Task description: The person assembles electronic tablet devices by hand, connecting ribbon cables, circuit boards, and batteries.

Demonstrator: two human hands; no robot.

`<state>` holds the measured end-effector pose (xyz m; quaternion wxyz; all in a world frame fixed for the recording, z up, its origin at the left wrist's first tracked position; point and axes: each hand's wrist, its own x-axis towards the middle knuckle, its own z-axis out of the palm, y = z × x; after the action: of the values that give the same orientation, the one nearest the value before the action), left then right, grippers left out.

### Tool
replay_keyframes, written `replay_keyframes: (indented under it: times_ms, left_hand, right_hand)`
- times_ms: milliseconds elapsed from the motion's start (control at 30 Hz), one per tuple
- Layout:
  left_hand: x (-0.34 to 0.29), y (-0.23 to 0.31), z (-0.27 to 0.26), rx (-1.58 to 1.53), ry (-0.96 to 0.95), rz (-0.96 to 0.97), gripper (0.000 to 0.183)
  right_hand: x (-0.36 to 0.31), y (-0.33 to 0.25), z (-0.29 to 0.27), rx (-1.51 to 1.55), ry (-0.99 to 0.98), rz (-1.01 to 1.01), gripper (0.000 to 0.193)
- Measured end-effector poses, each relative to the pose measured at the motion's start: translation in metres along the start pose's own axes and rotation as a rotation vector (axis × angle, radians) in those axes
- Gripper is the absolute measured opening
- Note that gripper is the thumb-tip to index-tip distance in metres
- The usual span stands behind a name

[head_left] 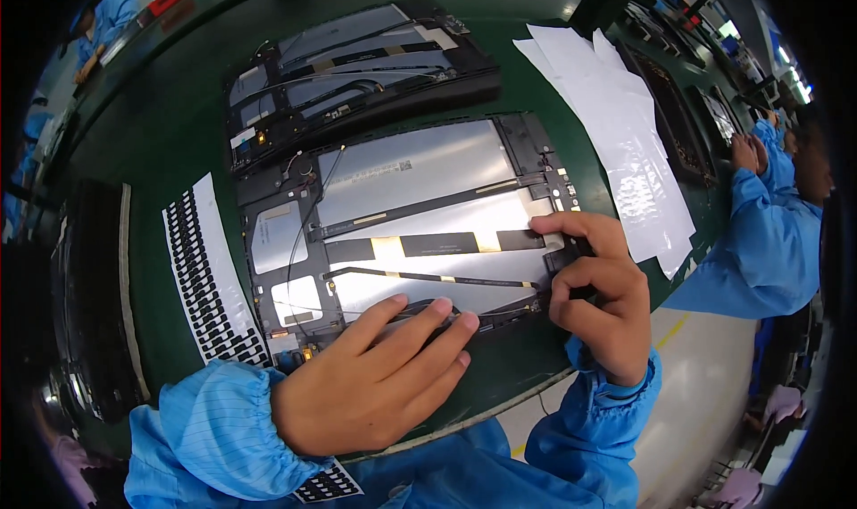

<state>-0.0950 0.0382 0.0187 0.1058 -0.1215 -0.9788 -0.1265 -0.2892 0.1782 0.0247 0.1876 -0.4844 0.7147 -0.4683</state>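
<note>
An opened tablet-like device [420, 165] lies on the green bench, its silvery battery cells, black frame and ribbon cables exposed. My left hand [370, 375] rests palm down across its near edge, fingers stretched out and touching thin black wires there. At the device's right edge is my right hand [607, 295]. Its index fingertip presses on the right end of a wide black ribbon cable [437, 244] crossed by gold strips. The other fingers curl in toward the thumb, and what they may hold is hidden.
A second opened device [357, 63] lies behind. Left is a white sheet of small black stickers [201, 277], with black glossy panels [94, 295] farther left. White sheets [616, 134] lie on the right, near a black tray [665, 107]. A person in blue [759, 232] works at far right.
</note>
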Motion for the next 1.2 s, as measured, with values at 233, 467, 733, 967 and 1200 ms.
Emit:
replay_keyframes:
  times_ms: [233, 467, 733, 967, 1200]
  left_hand:
    - [0.001, 0.000, -0.001, -0.028, 0.007, -0.023, 0.025]
    - [0.010, 0.013, 0.000, -0.062, 0.087, -0.042, 0.024]
    - [0.012, 0.011, 0.004, -0.074, 0.076, -0.027, 0.023]
    - [0.020, 0.011, 0.008, -0.012, 0.113, 0.005, 0.024]
    - [0.030, 0.004, 0.012, 0.155, 0.015, 0.116, 0.025]
  right_hand:
    - [0.000, 0.002, 0.004, -0.113, 0.001, -0.044, 0.004]
    - [0.002, 0.001, 0.001, -0.058, -0.014, -0.025, 0.004]
    - [0.001, 0.000, 0.001, -0.089, -0.027, -0.027, 0.005]
    - [0.001, 0.000, 0.001, -0.131, -0.024, -0.019, 0.005]
    - [-0.003, 0.004, -0.013, -0.089, -0.045, -0.120, 0.009]
